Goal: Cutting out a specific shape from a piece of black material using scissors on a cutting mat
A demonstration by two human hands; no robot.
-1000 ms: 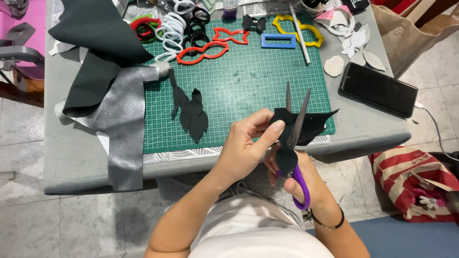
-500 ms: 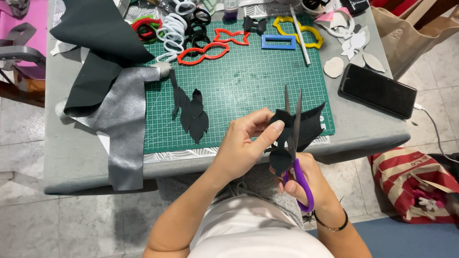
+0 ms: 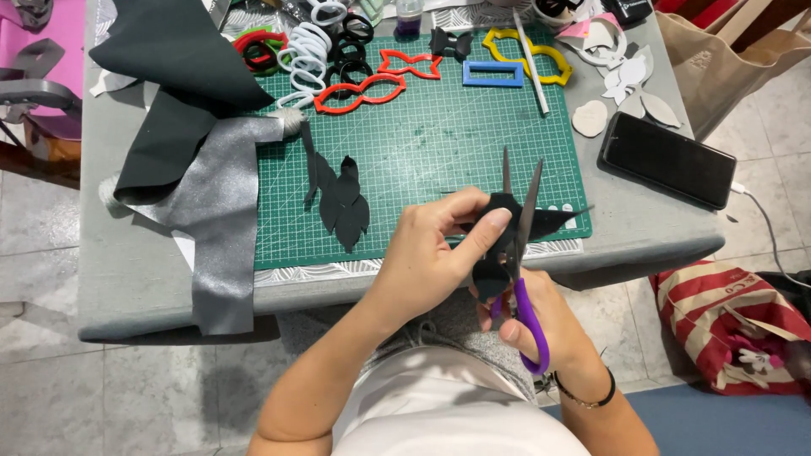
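Green cutting mat (image 3: 422,160) at twelve o'clock; my left hand (image 3: 427,262) pinches the black felt piece (image 3: 498,245), thin, floppy, best gripped near its cut line, while my right hand (image 3: 541,325) grips purple-handled scissors (image 3: 519,253).

Part of black cutout (image 3: 494,221) hidden behind left hand (image 3: 422,257) & scissors (image 3: 519,253); whole shape can't be told. Right hand (image 3: 541,325) fingers tucked inside purple handles, partly hidden. Blade tips thin, hard to see how far apart. Top of table (image 3: 118,279) cut off by pic edge, w/ black rings (image 3: 351,42) & white bits (image 3: 629,72) up there chopped too. Dark sheet (image 3: 182,59) runs off top. Striped bag (image 3: 735,325) cut by right edge. Pink thing (image 3: 51,51) top left only partly in pic. Small bottle (image 3: 410,13) at top too cut to tell. Lap under arms mostly hidden.
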